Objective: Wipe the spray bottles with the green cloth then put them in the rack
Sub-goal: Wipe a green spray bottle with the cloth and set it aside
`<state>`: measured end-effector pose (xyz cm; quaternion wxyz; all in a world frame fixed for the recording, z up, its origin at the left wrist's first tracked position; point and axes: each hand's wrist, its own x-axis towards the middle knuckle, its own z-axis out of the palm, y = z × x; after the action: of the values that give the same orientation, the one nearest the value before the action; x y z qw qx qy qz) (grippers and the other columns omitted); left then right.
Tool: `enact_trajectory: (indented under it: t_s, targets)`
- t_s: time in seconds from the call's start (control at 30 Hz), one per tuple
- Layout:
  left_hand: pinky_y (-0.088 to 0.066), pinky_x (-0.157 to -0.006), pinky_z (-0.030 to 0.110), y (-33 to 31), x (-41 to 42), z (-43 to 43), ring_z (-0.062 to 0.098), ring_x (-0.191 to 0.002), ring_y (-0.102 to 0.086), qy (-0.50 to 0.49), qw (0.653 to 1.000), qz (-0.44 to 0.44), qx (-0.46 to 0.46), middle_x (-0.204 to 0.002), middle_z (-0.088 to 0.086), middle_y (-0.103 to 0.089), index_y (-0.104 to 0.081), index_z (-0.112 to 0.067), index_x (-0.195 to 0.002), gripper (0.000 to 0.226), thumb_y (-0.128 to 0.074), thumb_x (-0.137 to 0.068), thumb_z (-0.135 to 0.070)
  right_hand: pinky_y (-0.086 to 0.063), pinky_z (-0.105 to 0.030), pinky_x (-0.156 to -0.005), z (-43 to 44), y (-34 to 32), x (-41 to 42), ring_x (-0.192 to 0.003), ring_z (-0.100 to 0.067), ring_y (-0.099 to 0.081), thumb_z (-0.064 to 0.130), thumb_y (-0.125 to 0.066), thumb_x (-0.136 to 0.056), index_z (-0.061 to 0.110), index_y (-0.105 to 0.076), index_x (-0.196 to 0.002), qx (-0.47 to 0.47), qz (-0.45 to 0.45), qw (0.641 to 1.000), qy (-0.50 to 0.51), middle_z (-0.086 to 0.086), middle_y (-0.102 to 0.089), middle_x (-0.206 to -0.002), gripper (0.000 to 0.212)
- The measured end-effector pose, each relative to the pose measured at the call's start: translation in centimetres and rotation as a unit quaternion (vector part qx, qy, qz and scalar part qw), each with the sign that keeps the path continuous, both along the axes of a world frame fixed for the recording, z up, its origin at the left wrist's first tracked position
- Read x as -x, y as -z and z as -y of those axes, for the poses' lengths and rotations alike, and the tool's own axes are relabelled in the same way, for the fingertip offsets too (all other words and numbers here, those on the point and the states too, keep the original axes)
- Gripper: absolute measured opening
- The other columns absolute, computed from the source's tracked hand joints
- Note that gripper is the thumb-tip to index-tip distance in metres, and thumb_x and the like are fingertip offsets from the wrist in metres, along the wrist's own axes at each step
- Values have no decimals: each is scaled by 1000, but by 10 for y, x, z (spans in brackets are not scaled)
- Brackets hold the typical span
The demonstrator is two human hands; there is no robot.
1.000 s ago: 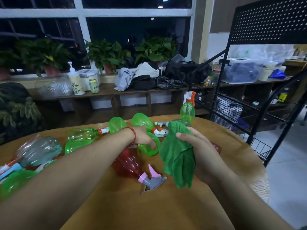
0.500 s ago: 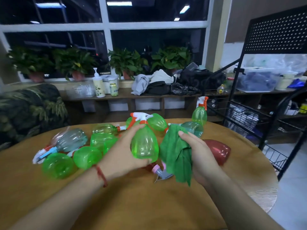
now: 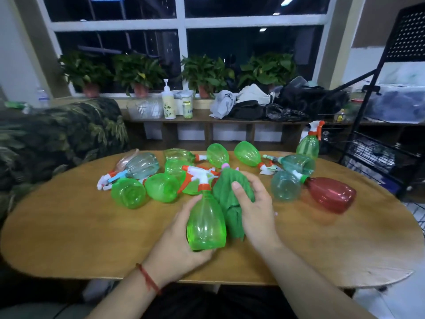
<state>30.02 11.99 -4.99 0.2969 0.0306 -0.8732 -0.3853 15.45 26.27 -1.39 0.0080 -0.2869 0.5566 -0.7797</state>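
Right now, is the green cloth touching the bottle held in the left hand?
Touching. The head view shows the cloth, gripped by the right hand, lying against the right side of the bottle in the left hand, with no gap.

The left forearm [image 3: 128,293] stretched in from the frame's 7 o'clock, a red string [image 3: 147,278] tied round its wrist. The left hand [image 3: 181,240] sat just below centre, its fingers curled under the base of a green spray bottle [image 3: 205,226] and its thumb lying up the side toward 12 o'clock. The right forearm [image 3: 310,279] stretched in from 5 o'clock. The right hand [image 3: 255,208], at 2 o'clock of the left hand, was turned back-up, with the green cloth [image 3: 226,189] bunched in its grip and its thumb pressed across the folds.
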Motion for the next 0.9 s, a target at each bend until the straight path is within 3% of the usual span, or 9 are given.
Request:
enact_trajectory:
  t_s: [0.07, 0.17, 0.33, 0.47, 0.7, 0.9]
  targets:
    - [-46, -117, 39, 2, 2, 0, 12, -139, -55, 1, 1000, 1, 13, -153, -15, -51, -33, -38, -161, 109, -94, -71, -29, -55, -29, -103, 2, 2, -4, -124, -14, -69, 15, -69, -102, 24, -72, -125, -7, -15, 999, -31, 4, -74, -132, 25]
    - [-45, -117, 44, 5, 7, 1, 13, -142, -52, -1, 1000, 9, 26, -155, -11, -50, -31, -37, -161, 110, -94, -72, -31, -56, -39, -107, 0, 11, -8, -126, -18, -69, 16, -68, -104, 18, -69, -136, -56, -36, 993, -93, 2, -74, -132, 32]
    - [-45, -117, 44, 6, 9, 3, 14, -142, -51, -20, 999, 23, 31, -155, -4, -50, -28, -28, -164, 115, -94, -70, -37, -40, -40, -124, -5, 21, -10, -146, -12, -53, 20, -61, -109, 24, -65, -145, -137, -123, 973, -139, 11, -63, -151, 36]
    - [-38, -121, 30, -1, 8, 0, 4, -145, -44, -13, 999, 9, 34, -157, -10, -44, -32, -27, -163, 113, -96, -70, -29, -34, -34, -127, -10, 23, -11, -151, -9, -46, 20, -59, -108, 21, -71, -138, -150, -159, 965, -142, 14, -58, -156, 32]
    - [-44, -119, 39, 1, 7, 3, 9, -141, -51, -21, 999, 19, -21, -154, -8, -49, -32, -35, -160, 117, -99, -65, -33, -41, -46, -124, -18, 27, -13, -145, -10, -54, 17, -70, -103, 24, -80, -127, -172, -191, 956, -140, 15, -64, -148, 27]
    - [-51, -112, 45, 4, 7, 6, 15, -135, -60, -31, 997, 25, -64, -151, -5, -54, -31, -41, -159, 117, -99, -63, -37, -41, -46, -124, -25, 34, -13, -149, -16, -51, 14, -76, -99, 22, -82, -123, -166, -285, 935, -128, 10, -69, -143, 26]
